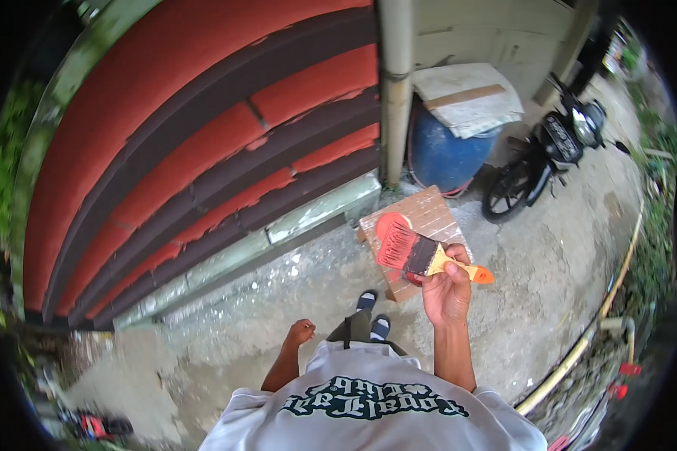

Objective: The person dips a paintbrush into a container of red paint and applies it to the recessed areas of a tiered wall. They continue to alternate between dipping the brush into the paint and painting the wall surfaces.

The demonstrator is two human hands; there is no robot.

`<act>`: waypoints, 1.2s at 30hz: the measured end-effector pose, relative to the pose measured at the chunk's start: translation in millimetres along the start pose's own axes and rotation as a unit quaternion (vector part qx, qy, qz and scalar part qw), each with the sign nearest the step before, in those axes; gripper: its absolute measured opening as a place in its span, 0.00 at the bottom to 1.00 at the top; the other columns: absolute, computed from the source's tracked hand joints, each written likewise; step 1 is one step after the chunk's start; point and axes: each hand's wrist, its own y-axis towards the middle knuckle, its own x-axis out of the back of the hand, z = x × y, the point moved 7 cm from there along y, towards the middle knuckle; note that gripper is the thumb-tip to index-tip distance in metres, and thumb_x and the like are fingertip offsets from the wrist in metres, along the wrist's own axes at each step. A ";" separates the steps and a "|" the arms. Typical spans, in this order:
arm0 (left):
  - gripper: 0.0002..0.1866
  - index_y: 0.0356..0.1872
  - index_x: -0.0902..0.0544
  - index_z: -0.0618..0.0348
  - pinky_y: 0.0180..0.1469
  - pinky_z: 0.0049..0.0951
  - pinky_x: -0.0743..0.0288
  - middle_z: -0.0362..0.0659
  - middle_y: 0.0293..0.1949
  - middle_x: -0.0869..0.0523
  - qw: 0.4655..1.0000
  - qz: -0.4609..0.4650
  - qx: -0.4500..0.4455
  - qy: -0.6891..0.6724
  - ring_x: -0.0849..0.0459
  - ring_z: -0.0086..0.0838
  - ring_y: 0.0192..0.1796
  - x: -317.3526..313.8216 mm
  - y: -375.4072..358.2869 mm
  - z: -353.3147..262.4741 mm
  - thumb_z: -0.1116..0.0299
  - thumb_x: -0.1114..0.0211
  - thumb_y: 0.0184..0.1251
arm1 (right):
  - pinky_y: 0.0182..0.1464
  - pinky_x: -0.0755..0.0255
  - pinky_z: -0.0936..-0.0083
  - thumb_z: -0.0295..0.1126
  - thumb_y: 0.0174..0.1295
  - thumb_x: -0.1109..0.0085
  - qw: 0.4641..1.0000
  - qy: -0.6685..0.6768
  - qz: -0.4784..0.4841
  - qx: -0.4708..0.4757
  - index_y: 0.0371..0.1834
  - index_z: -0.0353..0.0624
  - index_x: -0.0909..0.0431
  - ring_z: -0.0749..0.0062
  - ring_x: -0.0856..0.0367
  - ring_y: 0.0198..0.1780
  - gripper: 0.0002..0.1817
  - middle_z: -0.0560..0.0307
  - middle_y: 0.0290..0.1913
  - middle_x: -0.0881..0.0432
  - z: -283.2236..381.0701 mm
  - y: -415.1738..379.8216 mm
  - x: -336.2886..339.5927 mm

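Note:
My right hand (448, 295) is closed round the yellow-orange handle of a wide paintbrush (421, 254), held up in front of me. Its bristles are coated in red paint and point to the left. Just behind the brush, a round container of red paint (390, 222) sits on a small wooden table (429, 204); the brush and hand hide part of it. Low at my side hangs my left hand (302, 331), its fingers curled in with nothing visible in them. To the left rises a slatted wall (226, 128) in red and dark brown bands.
A blue drum (447, 154) topped with a white sheet (470, 98) stands beside a pale post (396, 98). Behind it to the right is a parked motorcycle (553, 143). A pale pipe (579, 346) runs along the right edge of the concrete ground (526, 301).

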 end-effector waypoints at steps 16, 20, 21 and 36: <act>0.10 0.45 0.19 0.63 0.31 0.32 0.16 0.51 0.32 0.10 0.905 -0.276 0.031 -0.321 0.11 0.32 0.28 30.2 -126.1 171.8 0.66 0.34 0.72 | 0.50 0.06 0.70 0.31 0.71 0.37 0.964 -0.073 0.142 -0.213 0.63 0.36 0.22 0.60 0.10 0.55 0.19 0.42 0.61 0.16 -193.5 -32.6 -119.2; 0.16 0.56 0.24 0.57 0.29 0.32 0.19 0.50 0.35 0.11 0.875 -0.295 0.096 -0.371 0.12 0.33 0.29 33.1 -157.9 239.2 0.67 0.33 0.71 | 0.51 0.06 0.67 0.25 0.70 0.36 0.947 -0.071 0.164 -0.267 0.63 0.35 0.22 0.61 0.11 0.56 0.19 0.43 0.62 0.17 -265.1 -74.2 -159.4; 0.17 0.56 0.25 0.58 0.29 0.33 0.19 0.51 0.35 0.11 0.866 -0.299 0.111 -0.386 0.12 0.33 0.28 31.9 -165.3 256.6 0.67 0.33 0.70 | 0.51 0.06 0.67 0.24 0.70 0.36 0.941 -0.071 0.177 -0.279 0.63 0.35 0.23 0.61 0.11 0.56 0.19 0.43 0.61 0.17 -282.3 -84.4 -169.7; 0.29 0.67 0.30 0.56 0.32 0.36 0.18 0.53 0.40 0.09 0.732 -0.379 0.214 -0.524 0.10 0.37 0.31 52.8 -295.9 425.4 0.60 0.30 0.70 | 0.46 0.06 0.75 0.23 0.68 0.36 0.837 -0.105 0.274 -0.462 0.62 0.37 0.23 0.67 0.08 0.48 0.19 0.48 0.55 0.14 -543.9 -272.1 -286.8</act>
